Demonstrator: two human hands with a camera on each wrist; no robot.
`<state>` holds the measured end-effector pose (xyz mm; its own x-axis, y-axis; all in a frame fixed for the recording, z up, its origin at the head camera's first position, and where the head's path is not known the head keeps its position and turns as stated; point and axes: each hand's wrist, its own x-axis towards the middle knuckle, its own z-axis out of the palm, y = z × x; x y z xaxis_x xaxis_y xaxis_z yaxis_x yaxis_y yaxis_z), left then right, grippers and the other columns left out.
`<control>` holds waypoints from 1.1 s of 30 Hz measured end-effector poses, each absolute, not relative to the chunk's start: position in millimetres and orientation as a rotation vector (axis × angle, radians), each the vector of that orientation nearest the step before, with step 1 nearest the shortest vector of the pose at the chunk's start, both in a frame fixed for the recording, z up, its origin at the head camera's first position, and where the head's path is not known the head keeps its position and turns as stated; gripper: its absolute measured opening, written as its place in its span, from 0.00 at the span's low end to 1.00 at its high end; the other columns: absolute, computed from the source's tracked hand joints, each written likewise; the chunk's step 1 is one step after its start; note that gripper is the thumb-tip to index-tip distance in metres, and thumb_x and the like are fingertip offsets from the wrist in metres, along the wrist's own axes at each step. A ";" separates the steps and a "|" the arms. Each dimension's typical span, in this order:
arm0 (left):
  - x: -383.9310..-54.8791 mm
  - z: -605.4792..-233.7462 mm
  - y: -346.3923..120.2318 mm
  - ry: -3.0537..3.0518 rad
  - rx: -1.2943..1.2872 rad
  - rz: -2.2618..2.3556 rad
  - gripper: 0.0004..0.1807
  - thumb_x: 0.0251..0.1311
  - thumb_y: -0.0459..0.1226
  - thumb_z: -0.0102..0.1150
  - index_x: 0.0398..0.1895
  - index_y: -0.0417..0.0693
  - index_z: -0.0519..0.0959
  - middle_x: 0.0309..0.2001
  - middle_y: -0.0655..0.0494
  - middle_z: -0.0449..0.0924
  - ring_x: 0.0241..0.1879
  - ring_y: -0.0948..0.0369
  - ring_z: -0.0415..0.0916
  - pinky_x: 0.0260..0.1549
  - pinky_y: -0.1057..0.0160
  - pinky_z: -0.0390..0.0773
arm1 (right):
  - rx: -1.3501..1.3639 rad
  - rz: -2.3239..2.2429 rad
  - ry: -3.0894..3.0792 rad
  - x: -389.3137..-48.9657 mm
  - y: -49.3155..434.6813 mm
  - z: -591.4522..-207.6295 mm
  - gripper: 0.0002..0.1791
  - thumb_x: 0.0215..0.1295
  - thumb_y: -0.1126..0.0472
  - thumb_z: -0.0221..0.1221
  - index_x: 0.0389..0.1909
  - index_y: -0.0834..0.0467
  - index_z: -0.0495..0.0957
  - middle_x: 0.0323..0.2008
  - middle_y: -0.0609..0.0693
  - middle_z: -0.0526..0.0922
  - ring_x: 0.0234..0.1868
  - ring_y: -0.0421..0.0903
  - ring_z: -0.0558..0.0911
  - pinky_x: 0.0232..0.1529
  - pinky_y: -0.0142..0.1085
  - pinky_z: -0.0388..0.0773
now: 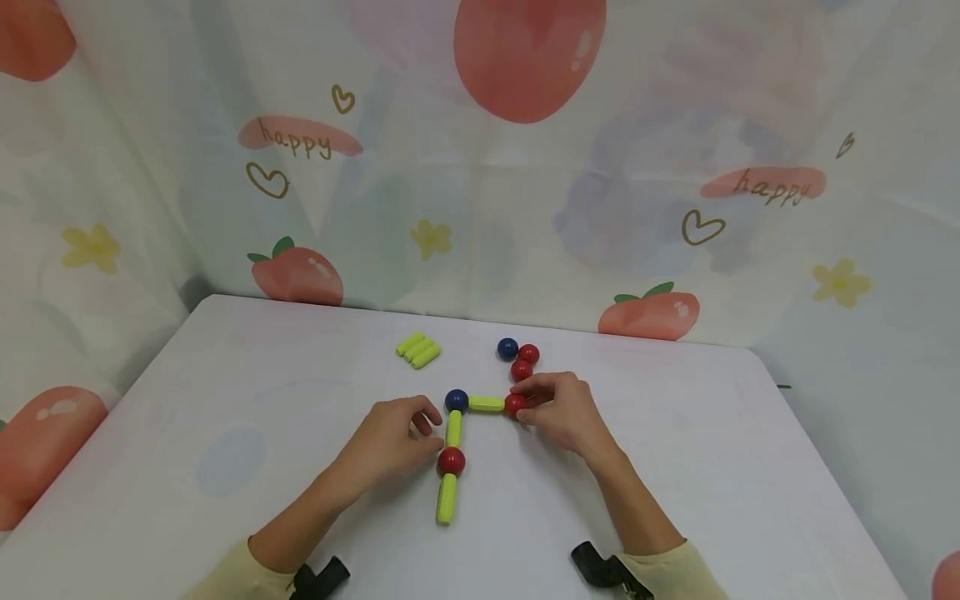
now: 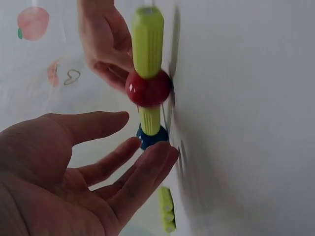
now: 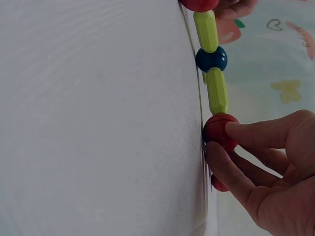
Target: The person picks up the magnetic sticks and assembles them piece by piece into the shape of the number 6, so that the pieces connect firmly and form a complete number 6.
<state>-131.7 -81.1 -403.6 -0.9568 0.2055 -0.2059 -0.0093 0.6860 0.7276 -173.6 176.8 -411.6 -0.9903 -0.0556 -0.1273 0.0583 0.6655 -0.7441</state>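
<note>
On the white table, green sticks and balls join into an L-shaped chain. Its corner is a blue ball (image 1: 457, 401); one green stick (image 1: 487, 404) leads from it to a red ball (image 1: 514, 406). My right hand (image 1: 561, 412) pinches that red ball between thumb and fingers, as the right wrist view also shows. Toward me run another green stick (image 1: 453, 428), a second red ball (image 1: 452, 462) and an end stick (image 1: 446, 500). My left hand (image 1: 394, 433) is just left of this arm, fingers loosely bent and holding nothing, with the fingertips close to the sticks.
Several loose green sticks (image 1: 418, 350) lie side by side at the back. Behind my right hand sit a loose blue ball (image 1: 507, 348) and two red balls (image 1: 528, 354). A patterned cloth (image 1: 480, 217) hangs along the table's back edge.
</note>
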 end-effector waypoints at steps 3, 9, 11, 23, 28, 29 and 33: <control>-146.2 -406.1 -84.1 2.652 0.181 1.138 0.12 0.60 0.38 0.74 0.47 0.52 0.84 0.39 0.58 0.82 0.38 0.60 0.79 0.34 0.64 0.83 | -0.002 -1.229 2.733 -173.6 175.8 -412.5 0.17 0.61 0.67 0.72 0.50 0.53 0.89 0.43 0.51 0.89 0.48 0.50 0.84 0.45 0.38 0.86; -180.5 -411.7 -88.6 2.610 0.288 1.200 0.16 0.59 0.37 0.75 0.51 0.57 0.86 0.46 0.57 0.84 0.43 0.60 0.81 0.41 0.62 0.86 | 0.012 -1.205 2.746 -174.3 175.1 -412.4 0.17 0.61 0.66 0.72 0.51 0.52 0.89 0.42 0.49 0.89 0.49 0.49 0.84 0.46 0.39 0.86; -190.9 -415.4 -89.4 2.582 0.349 1.219 0.17 0.59 0.36 0.75 0.51 0.57 0.86 0.48 0.57 0.85 0.45 0.60 0.82 0.42 0.62 0.86 | 0.017 -1.206 2.742 -174.1 175.2 -412.4 0.17 0.61 0.67 0.72 0.50 0.53 0.89 0.42 0.49 0.89 0.49 0.49 0.84 0.46 0.39 0.86; -216.1 -418.5 -88.6 2.401 0.528 1.248 0.14 0.59 0.33 0.75 0.48 0.53 0.88 0.46 0.59 0.87 0.45 0.61 0.85 0.41 0.62 0.86 | 0.005 -1.211 2.734 -175.3 177.8 -415.5 0.16 0.62 0.66 0.71 0.51 0.52 0.89 0.43 0.49 0.89 0.49 0.48 0.83 0.46 0.38 0.86; -216.1 -417.2 -86.2 2.423 0.530 1.253 0.13 0.58 0.35 0.76 0.46 0.54 0.88 0.43 0.60 0.87 0.44 0.61 0.83 0.41 0.63 0.85 | 0.000 -1.211 2.739 -175.8 178.8 -413.2 0.17 0.62 0.66 0.71 0.52 0.52 0.88 0.43 0.49 0.89 0.49 0.49 0.83 0.45 0.38 0.86; -216.1 -417.1 -85.7 2.427 0.527 1.256 0.13 0.58 0.35 0.76 0.46 0.54 0.88 0.43 0.60 0.87 0.44 0.60 0.83 0.42 0.63 0.85 | -0.002 -1.211 2.739 -175.5 178.8 -412.8 0.17 0.62 0.66 0.71 0.52 0.52 0.88 0.43 0.49 0.89 0.49 0.49 0.83 0.45 0.38 0.86; -215.1 -418.3 -84.1 2.443 0.509 1.270 0.13 0.57 0.35 0.77 0.45 0.53 0.88 0.43 0.60 0.86 0.44 0.60 0.83 0.44 0.63 0.85 | -0.015 -1.210 2.738 -175.4 178.9 -412.2 0.17 0.62 0.66 0.71 0.52 0.53 0.88 0.43 0.50 0.89 0.49 0.49 0.83 0.45 0.38 0.86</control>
